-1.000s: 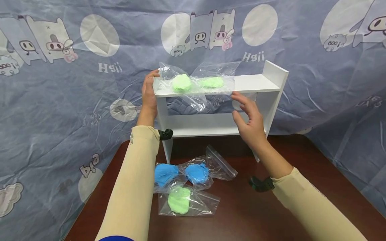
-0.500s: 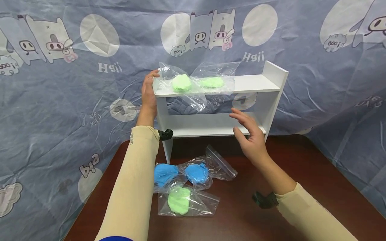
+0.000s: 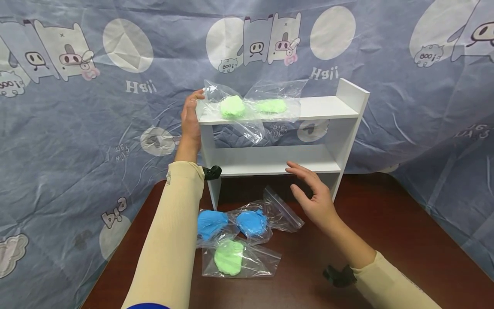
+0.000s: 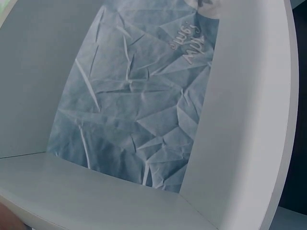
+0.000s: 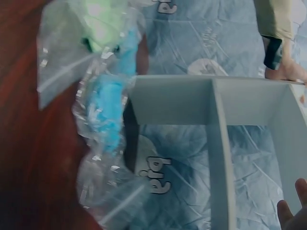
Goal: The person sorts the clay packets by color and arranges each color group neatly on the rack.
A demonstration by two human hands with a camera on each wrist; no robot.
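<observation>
My left hand (image 3: 190, 116) grips the upper left side of a white two-tier shelf (image 3: 278, 159), its fingertips bent over the panel's edge. Two clear zip bags lie on the top board: one with a round pale green lump (image 3: 232, 106), one with a flatter green lump (image 3: 271, 105). My right hand (image 3: 316, 195) hovers in front of the lower board, fingers loosely bent, holding nothing. On the table below lie bags with a blue lump (image 3: 211, 223), a second blue lump (image 3: 251, 222) and a green lump (image 3: 229, 257). The right wrist view also shows a bagged blue lump (image 5: 106, 108).
The shelf stands at the back of a dark reddish-brown table (image 3: 301, 283). A grey-blue printed cloth (image 3: 127, 94) hangs behind and around it. The shelf's right side panel (image 3: 353, 101) rises above the top board. The table bags overlap one another.
My right hand has come down from the top board's front edge to below the lower board's level. The left hand, shelf and bags stay where they were.
</observation>
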